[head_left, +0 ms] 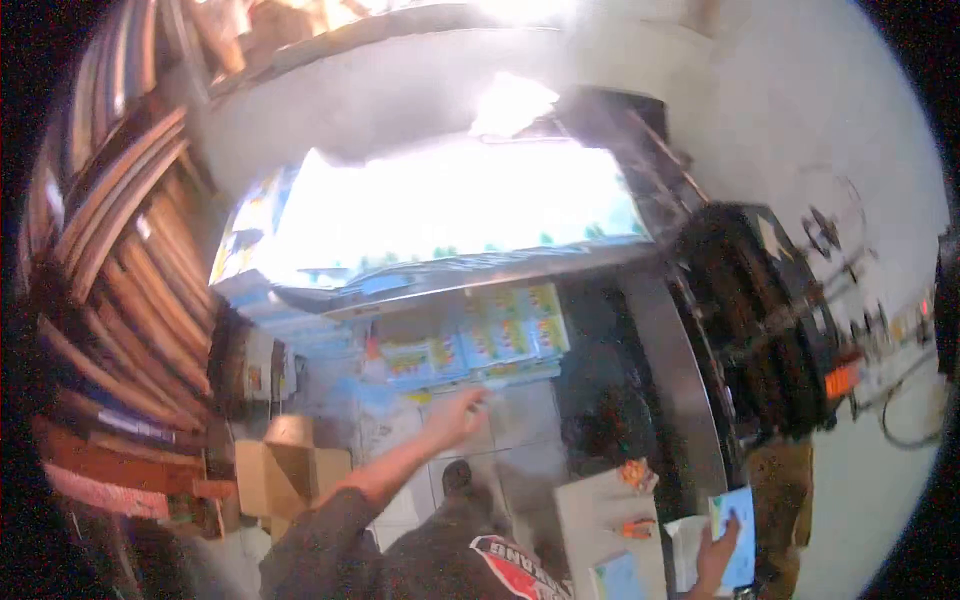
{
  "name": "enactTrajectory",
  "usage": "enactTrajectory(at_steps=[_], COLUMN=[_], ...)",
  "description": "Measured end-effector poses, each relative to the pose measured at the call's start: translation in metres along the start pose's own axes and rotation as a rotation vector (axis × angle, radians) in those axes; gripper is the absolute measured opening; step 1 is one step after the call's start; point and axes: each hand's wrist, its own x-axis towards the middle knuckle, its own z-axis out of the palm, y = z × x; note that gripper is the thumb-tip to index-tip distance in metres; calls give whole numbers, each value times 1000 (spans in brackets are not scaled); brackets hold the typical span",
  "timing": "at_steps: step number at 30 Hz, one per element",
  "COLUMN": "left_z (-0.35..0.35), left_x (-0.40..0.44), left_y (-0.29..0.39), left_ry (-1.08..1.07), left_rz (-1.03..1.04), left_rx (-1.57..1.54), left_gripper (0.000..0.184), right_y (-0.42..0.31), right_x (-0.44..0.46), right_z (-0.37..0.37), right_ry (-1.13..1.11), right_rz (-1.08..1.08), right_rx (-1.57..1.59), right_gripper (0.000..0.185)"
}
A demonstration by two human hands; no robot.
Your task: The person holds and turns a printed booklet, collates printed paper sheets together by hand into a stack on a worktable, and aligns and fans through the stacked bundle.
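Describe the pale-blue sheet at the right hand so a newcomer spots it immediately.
Find the pale work surface at the bottom, right of centre. Past its right edge, the right hand overlaps the pale-blue sheet. Unlike the blue sheet lying on that surface, it has a hand across it.

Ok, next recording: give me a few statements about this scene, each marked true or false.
1. The right hand is on a light-blue item. True.
2. The left hand is on that same item. False: it is by the printed stacks.
3. An orange-handled tool lies on a pale surface. True.
4. A cardboard box sits at the picture's right edge. False: it is on the left side.
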Motion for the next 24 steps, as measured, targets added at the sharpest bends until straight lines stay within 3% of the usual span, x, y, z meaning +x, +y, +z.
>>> enactTrajectory(at_steps=[2,4,6,10,12,13,14,15,17,22,24], left_z=[-69,-121,-175,-238,-260,-268,-268,-276,-275,-268,-265], left_x=[-9,-7,-9,11,25,34,48,53,76,142,171], left_y=[-30,-34,-27,-19,-6,-13,-15,14,13,5,-9], left_ry=[274,447,714,873,849,831,816,743,706,616,605], left_rz=[-104,-160,-226,-130,-98,-64,-23,-57,-41,33,-74], left_rx=[27,40,23,71,44,177,305,167,194,314,362], left_gripper=[40,38,34,29,31,32,33,38,40,54,63], right_y=[-86,-133,-195,-277,-311,-322,-334,-368,-373,-427,-445], right_x=[16,30,32,56,70,74,83,86,121,244,295], right_z=[14,34,49,88,109,115,127,116,142,159,167], right_ry=[-215,-256,-283,-372,-411,-439,-471,-467,-381,-229,-216], right_rz=[30,-115,-105,-53,-136,-209,-127,-205,-349,-390,-398], right_rx=[41,184,245,303,324,326,447,404,396,409,385], right_gripper=[66,66,64,61,59,57,55,55,55,56,56])
